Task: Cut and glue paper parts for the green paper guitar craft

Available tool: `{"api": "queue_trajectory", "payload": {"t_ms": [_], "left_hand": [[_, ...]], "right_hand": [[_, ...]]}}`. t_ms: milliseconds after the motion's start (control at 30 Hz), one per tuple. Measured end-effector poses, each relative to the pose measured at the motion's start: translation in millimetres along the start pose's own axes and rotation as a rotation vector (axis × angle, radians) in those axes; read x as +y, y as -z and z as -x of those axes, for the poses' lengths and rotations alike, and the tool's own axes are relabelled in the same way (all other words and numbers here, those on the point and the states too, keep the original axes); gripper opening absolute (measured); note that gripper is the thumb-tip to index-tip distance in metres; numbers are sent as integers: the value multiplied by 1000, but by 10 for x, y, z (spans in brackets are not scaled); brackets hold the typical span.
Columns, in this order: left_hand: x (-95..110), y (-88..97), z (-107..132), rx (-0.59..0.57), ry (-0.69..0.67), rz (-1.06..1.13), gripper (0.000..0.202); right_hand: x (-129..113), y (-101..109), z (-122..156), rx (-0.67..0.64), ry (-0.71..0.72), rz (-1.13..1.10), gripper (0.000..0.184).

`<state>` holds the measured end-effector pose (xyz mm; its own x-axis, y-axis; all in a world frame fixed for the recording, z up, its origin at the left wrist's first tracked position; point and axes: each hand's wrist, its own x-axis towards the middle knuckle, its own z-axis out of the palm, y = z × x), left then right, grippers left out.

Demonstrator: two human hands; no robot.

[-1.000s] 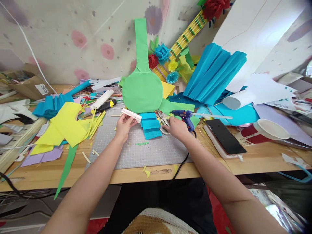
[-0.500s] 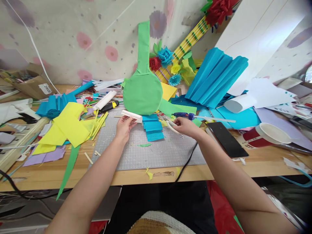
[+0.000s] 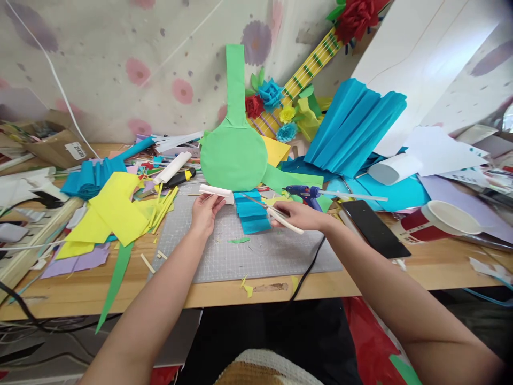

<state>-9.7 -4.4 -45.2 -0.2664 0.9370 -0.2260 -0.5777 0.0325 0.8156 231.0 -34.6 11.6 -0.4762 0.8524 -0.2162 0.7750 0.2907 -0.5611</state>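
My left hand (image 3: 203, 215) pinches a small white paper roll (image 3: 216, 190) above the cutting mat (image 3: 224, 262). In my right hand (image 3: 304, 215) is a pair of scissors (image 3: 285, 220) with pale handles, its blades pointing left over a folded strip of blue crepe paper (image 3: 252, 216). A few centimetres separate the blade tips from the white roll. Just behind both hands a green paper-covered round shape with a long neck (image 3: 234, 155) stands upright. Beyond my right hand lies a blue glue gun (image 3: 306, 193).
Yellow paper sheets (image 3: 118, 208) and scraps crowd the left side, near a utility knife (image 3: 181, 177). On the right are a phone (image 3: 374, 229), a paper cup (image 3: 436, 222) and pleated blue paper (image 3: 355, 128). A black cable (image 3: 308, 270) crosses the table's front edge.
My right hand has lifted the scissors from beside the glue gun and turned them, so the blades now point left over the blue paper. My left hand keeps holding the white roll.
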Motion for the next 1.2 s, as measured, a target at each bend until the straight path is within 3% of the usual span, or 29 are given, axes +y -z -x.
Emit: {"api": "queue_trajectory", "payload": {"t_ms": [100, 267, 800, 1200], "left_hand": [[14, -4, 7, 2, -9, -10, 21], [20, -7, 24, 4, -5, -34, 24], [1, -38, 87, -52, 35, -97, 27], [-12, -34, 83, -40, 35, -112, 30]], "right_hand": [[-66, 18, -137, -113, 42, -9, 46], [-133, 39, -286, -327, 31, -238, 45], [-198, 3, -416, -322, -2, -389, 45], [-130, 0, -469, -353, 49, -319, 46]]}}
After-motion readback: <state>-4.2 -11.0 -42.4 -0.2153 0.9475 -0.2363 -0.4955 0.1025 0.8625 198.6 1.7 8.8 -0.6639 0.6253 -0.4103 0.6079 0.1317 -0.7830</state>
